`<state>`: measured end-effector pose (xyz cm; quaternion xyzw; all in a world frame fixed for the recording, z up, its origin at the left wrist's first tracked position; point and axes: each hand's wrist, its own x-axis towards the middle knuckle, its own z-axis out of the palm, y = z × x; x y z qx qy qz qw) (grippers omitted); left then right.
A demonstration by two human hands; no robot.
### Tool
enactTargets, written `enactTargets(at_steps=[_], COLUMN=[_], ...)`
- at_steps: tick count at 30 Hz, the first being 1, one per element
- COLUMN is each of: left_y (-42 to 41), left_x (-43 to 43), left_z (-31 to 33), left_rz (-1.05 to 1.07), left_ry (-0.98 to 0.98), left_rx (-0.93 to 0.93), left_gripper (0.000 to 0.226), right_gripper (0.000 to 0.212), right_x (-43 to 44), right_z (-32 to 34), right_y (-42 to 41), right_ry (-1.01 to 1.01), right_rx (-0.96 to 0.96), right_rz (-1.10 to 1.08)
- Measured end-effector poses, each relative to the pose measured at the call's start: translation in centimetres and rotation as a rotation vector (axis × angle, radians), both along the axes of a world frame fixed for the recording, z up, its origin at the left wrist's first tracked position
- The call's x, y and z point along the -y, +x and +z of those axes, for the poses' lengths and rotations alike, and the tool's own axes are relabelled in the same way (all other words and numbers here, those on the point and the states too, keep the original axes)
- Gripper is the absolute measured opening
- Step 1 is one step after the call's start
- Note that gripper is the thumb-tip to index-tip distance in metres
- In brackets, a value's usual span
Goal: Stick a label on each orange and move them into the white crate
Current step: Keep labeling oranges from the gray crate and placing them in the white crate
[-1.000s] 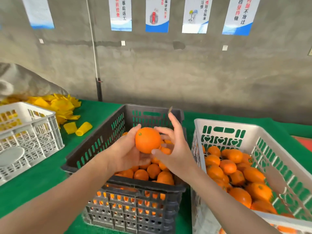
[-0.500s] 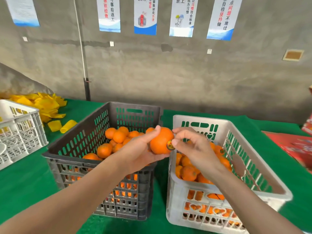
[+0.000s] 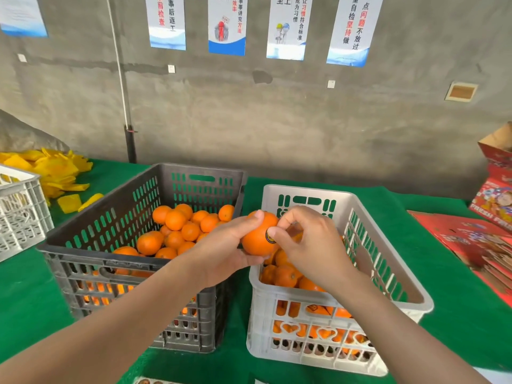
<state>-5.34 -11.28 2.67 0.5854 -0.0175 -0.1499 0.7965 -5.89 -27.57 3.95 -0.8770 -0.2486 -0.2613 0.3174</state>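
– Orange [image 3: 256,239]: where is it?

– In the air, over the left rim of the white crate [image 3: 304,191], just beside the dark crate [image 3: 194,173]. Both crates hold loose oranges and stand on a green table cover [image 3: 27,300].

– Who holds it?

– The left hand [image 3: 221,250] grips it, thumb laid over the top and fingers curled underneath. The right hand [image 3: 310,245] has its thumb tip pressed against the label [image 3: 269,236], with the forefinger bent onto the peel just above and the other fingers curled toward the palm.

– What can't be made out?

– The thumb covers part of the label. It shows as a dark round sticker with some yellow, and the print is unreadable. The left fingers hide the underside of the orange. The stem end is not visible, so I cannot tell which way is up. The right hand and forearm block much of the fruit in the white crate.

– Which way does it face, and is there a long axis?

– The labelled side faces right, toward the right hand and slightly toward the camera. The orange looks round, with no long axis.

– What is cut off?

– A second white crate [image 3: 22,206] runs off the left edge, with yellow scraps [image 3: 55,170] behind it. Red cartons [image 3: 471,239] run off the right edge. The wall posters [image 3: 227,23] are cropped at the top.
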Motion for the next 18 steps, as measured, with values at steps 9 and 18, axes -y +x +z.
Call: enactTargets(at_steps=[9,18], left_y=[2.5,6.9], left_x=[5.0,8.0], left_z=[-0.9,-7.6], left_rz=[0.046,-0.098], left_ry=[0.008,1.252], left_rx=[0.011,0.499], left_gripper=[0.052,0.033], right_gripper=[0.066,0.079], right_x=[4.5,10.3], right_z=[0.9,-3.4], right_y=[3.1,13.2], right_ry=[0.275,-0.023], right_rx=[-0.597,-0.682], right_rz=[0.241,-0.132])
